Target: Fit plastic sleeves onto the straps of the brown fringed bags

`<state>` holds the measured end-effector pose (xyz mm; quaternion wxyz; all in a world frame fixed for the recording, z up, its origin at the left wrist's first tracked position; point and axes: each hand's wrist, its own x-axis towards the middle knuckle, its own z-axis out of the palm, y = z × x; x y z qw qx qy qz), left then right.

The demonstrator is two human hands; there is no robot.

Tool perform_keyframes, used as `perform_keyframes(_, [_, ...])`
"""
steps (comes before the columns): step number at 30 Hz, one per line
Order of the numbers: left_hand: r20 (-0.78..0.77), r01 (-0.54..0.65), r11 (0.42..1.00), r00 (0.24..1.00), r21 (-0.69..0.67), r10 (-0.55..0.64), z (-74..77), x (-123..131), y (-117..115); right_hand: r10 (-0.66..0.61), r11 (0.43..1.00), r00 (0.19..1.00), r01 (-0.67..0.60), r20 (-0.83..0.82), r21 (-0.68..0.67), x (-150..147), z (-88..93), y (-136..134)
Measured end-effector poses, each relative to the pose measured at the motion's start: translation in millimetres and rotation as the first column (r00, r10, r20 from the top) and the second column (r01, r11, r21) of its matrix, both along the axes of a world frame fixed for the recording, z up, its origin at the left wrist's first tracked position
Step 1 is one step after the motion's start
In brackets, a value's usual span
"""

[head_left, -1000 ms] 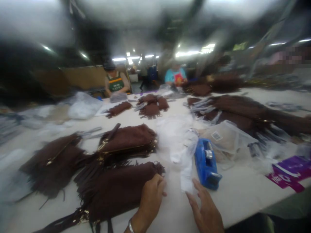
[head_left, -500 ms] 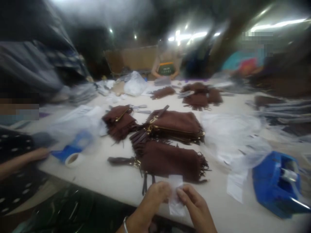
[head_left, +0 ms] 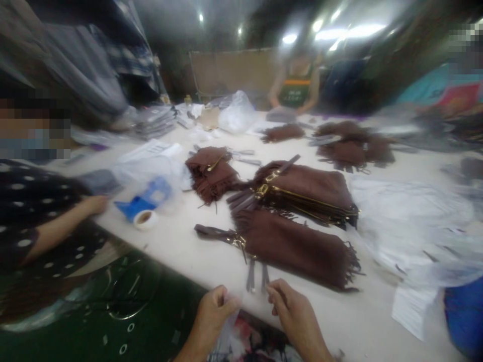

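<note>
My left hand (head_left: 214, 314) is closed at the table's front edge. From its fingers hangs a thin, whitish, see-through plastic piece (head_left: 228, 322), mostly hidden by the hand. My right hand (head_left: 292, 311) has curled fingers at the lower tip of a dark strap (head_left: 265, 274); whether they grip it I cannot tell. That strap and a second strap (head_left: 251, 275) hang off a brown fringed bag (head_left: 296, 246), which lies flat with gold clasps and a wrist loop (head_left: 213, 231) at its left end. Behind it is a stack of brown bags (head_left: 305, 186) with gold zips.
To the left are more brown bags (head_left: 211, 173), a tape roll (head_left: 145, 219), a blue tape dispenser (head_left: 136, 206) and a co-worker's hand (head_left: 96, 204). Clear plastic bags (head_left: 411, 221), a white paper slip (head_left: 413, 309) and a blue object (head_left: 464, 317) are at right.
My hands have parted; the white slip held between them has dropped from view, with a see-through piece under my left hand. My right hand is at the strap tip. The view has swung left.
</note>
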<state>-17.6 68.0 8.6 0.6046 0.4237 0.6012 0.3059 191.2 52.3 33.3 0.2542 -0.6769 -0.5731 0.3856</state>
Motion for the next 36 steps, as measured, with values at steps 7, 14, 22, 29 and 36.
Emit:
perform_keyframes(7, [-0.568, 0.255, 0.935, 0.820, 0.246, -0.074, 3.0, -29, -1, 0.019, 1.000, 0.875, -0.012, 0.483, -0.018, -46, -11.9, 58])
perform_keyframes(14, [-0.580, 0.328, 0.913, 0.803, 0.242, -0.135, 8.7, -28, 0, -0.144, 0.981, 0.986, 0.153, 0.078, -0.120, -43, -27.8, 67])
perform_keyframes(22, [-0.532, 0.328, 0.922, 0.829, 0.207, -0.175, 5.1, -30, 4, -0.303, 0.926, 0.836, 0.145, -0.458, -0.347, -40, -14.5, 58])
perform_keyframes(29, [-0.466, 0.315, 0.934, 0.861, 0.169, -0.206, 4.9, -22, 3, -0.469, 0.854, 0.484, 0.035, -0.739, -0.519, -51, -17.0, 44])
perform_keyframes(36, [-0.449, 0.350, 0.921, 0.860, 0.173, -0.242, 10.5, -17, 7, -0.507, 0.828, 0.397, -0.022, -0.765, -0.560, -45, -15.9, 40])
